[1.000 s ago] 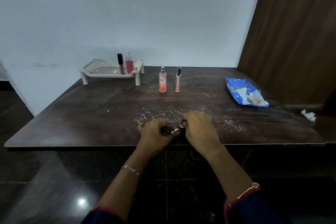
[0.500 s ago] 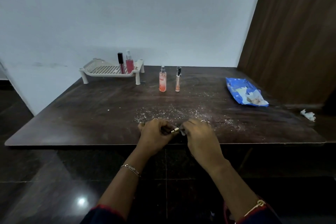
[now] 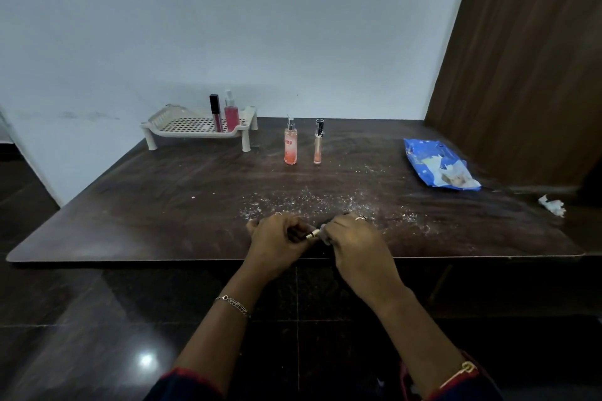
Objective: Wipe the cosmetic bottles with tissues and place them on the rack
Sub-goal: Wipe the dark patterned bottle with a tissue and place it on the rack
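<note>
My left hand [image 3: 277, 241] grips a small dark cosmetic tube with a gold band [image 3: 312, 234], held level just above the table's near edge. My right hand [image 3: 353, 242] is closed around the tube's other end, with a scrap of tissue [image 3: 325, 238] barely showing under its fingers. On the white perforated rack [image 3: 182, 127] at the back left stand a dark-capped lip gloss [image 3: 215, 112] and a pink spray bottle [image 3: 230, 114]. An orange spray bottle [image 3: 290, 143] and a slim peach tube with a black cap [image 3: 318, 142] stand upright on the table.
The dark wooden table [image 3: 163, 205] carries white crumbs [image 3: 309, 200] ahead of my hands. A blue tissue pack [image 3: 438, 168] lies at the right, a crumpled used tissue [image 3: 553, 205] beyond it. A brown panel rises at the right.
Both hands have stayed at the near edge on the tube. My right hand has shifted slightly along it and my view has tilted a little.
</note>
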Demonstrator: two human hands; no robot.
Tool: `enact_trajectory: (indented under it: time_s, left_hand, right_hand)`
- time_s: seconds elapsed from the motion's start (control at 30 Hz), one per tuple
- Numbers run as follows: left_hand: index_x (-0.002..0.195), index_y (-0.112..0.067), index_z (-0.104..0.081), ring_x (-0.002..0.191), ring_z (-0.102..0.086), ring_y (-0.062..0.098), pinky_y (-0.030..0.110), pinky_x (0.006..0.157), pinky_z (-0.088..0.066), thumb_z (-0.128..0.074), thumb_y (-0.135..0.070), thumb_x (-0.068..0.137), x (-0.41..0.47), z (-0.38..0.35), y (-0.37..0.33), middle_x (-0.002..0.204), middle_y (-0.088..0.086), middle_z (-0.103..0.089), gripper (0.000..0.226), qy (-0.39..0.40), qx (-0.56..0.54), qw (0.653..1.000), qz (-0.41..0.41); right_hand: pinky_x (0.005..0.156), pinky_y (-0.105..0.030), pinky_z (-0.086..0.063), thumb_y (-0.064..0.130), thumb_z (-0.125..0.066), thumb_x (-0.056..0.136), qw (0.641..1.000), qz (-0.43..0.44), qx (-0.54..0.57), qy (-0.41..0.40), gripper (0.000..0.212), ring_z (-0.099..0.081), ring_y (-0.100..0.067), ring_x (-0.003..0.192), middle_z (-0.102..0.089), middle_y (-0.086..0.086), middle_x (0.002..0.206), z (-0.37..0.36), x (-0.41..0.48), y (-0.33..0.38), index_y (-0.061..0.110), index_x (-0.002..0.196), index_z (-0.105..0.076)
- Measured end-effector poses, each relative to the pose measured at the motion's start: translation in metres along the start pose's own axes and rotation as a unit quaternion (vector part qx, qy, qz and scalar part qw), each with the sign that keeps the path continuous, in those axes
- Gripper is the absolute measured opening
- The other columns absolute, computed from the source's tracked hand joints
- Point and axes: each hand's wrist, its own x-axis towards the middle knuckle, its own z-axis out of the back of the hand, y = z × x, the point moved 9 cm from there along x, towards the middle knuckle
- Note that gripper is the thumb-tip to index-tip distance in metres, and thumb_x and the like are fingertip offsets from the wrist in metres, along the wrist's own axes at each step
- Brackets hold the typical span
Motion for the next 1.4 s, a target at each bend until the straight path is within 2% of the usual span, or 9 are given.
enact_trajectory:
  time_s: [0.2, 0.4, 0.57, 0.7, 0.83, 0.97, 1.17, 1.3, 1.4]
  left_hand:
    - [0.064, -0.047, -0.059, 0.079, -0.059, -0.012, 0.039, 0.098, -0.023, -0.080, -0.040, 0.066, -0.003, 0.005, -0.003, 0.071, -0.027, -0.065, 0.022, -0.044, 0.028, 0.998, -0.018]
    - [0.071, -0.048, -0.057, 0.087, -0.035, -0.028, 0.029, 0.088, -0.008, -0.072, -0.035, 0.076, -0.007, 0.008, -0.013, 0.082, -0.026, -0.058, 0.021, -0.047, 0.105, 0.992, -0.052]
    - [0.082, -0.042, -0.062, 0.095, -0.039, -0.016, 0.030, 0.089, -0.012, -0.074, -0.038, 0.075, -0.006, 0.010, -0.008, 0.088, -0.028, -0.058, 0.014, -0.051, 0.088, 0.994, -0.036]
    - [0.098, -0.039, -0.067, 0.106, -0.043, -0.005, 0.030, 0.088, -0.010, -0.068, -0.045, 0.078, -0.006, 0.009, -0.011, 0.094, -0.028, -0.056, 0.021, -0.046, 0.122, 0.991, -0.031]
    - [0.096, -0.038, -0.069, 0.102, -0.054, 0.005, 0.037, 0.091, -0.023, -0.068, -0.038, 0.079, -0.005, 0.008, -0.013, 0.090, -0.019, -0.064, 0.017, -0.053, 0.134, 0.989, -0.033]
    - [0.095, -0.033, -0.071, 0.100, -0.056, 0.011, 0.039, 0.091, -0.032, -0.068, -0.028, 0.077, -0.004, 0.009, -0.011, 0.089, -0.012, -0.067, 0.019, -0.059, 0.135, 0.988, -0.040]
    - [0.088, -0.041, -0.070, 0.097, -0.052, -0.001, 0.044, 0.099, -0.024, -0.071, -0.043, 0.076, -0.005, 0.010, -0.013, 0.082, -0.025, -0.061, 0.013, -0.074, 0.119, 0.989, -0.044]
    - [0.097, -0.052, -0.058, 0.088, -0.061, 0.000, 0.051, 0.095, -0.039, -0.075, -0.042, 0.071, -0.001, 0.002, -0.005, 0.083, -0.022, -0.068, 0.033, -0.030, 0.057, 0.997, -0.037]
    - [0.087, -0.044, -0.069, 0.083, -0.063, -0.002, 0.049, 0.096, -0.036, -0.076, -0.039, 0.072, -0.001, 0.005, -0.009, 0.085, -0.020, -0.069, 0.017, -0.045, 0.067, 0.996, -0.034]
  right_hand:
    - [0.065, -0.029, -0.044, -0.005, -0.060, 0.071, 0.984, -0.160, 0.004, -0.076, 0.020, -0.058, -0.019, 0.069, -0.064, 0.004, 0.073, 0.026, -0.012, -0.064, 0.015, 0.068, -0.060]
    - [0.073, -0.023, -0.045, 0.002, -0.067, 0.075, 0.910, -0.341, 0.153, -0.179, 0.020, -0.064, -0.015, 0.073, -0.066, 0.006, 0.071, 0.058, -0.035, -0.124, 0.022, 0.071, -0.066]
    - [0.075, -0.029, -0.054, 0.001, -0.066, 0.077, 0.906, -0.318, 0.222, -0.168, 0.019, -0.066, -0.009, 0.073, -0.070, 0.008, 0.074, 0.047, -0.027, -0.115, 0.020, 0.075, -0.069]
    - [0.069, -0.007, -0.042, 0.001, -0.064, 0.079, 0.960, -0.203, 0.170, -0.090, 0.021, -0.060, -0.003, 0.072, -0.065, 0.017, 0.074, 0.040, 0.003, -0.066, 0.021, 0.074, -0.068]
    - [0.074, -0.029, -0.046, 0.003, -0.056, 0.083, 0.996, -0.061, 0.058, 0.025, 0.018, -0.055, -0.011, 0.081, -0.064, 0.006, 0.086, 0.005, 0.016, -0.012, 0.018, 0.080, -0.065]
    - [0.069, -0.034, -0.048, 0.002, -0.057, 0.081, 0.999, 0.002, 0.022, 0.035, 0.016, -0.057, -0.017, 0.079, -0.063, 0.002, 0.084, -0.009, 0.008, -0.007, 0.015, 0.084, -0.066]
    - [0.070, -0.034, -0.048, 0.006, -0.057, 0.082, 0.999, -0.037, 0.014, 0.004, 0.019, -0.059, -0.016, 0.075, -0.063, 0.005, 0.078, 0.017, -0.007, -0.044, 0.021, 0.072, -0.060]
    - [0.065, -0.035, -0.048, -0.004, -0.058, 0.073, 0.996, -0.088, -0.009, 0.034, 0.025, -0.058, -0.019, 0.075, -0.062, 0.004, 0.078, 0.016, -0.003, -0.056, 0.021, 0.071, -0.059]
    - [0.063, -0.029, -0.038, -0.005, -0.056, 0.077, 0.994, -0.100, -0.032, 0.037, 0.025, -0.056, -0.019, 0.077, -0.062, 0.002, 0.083, 0.008, 0.004, -0.045, 0.019, 0.078, -0.062]
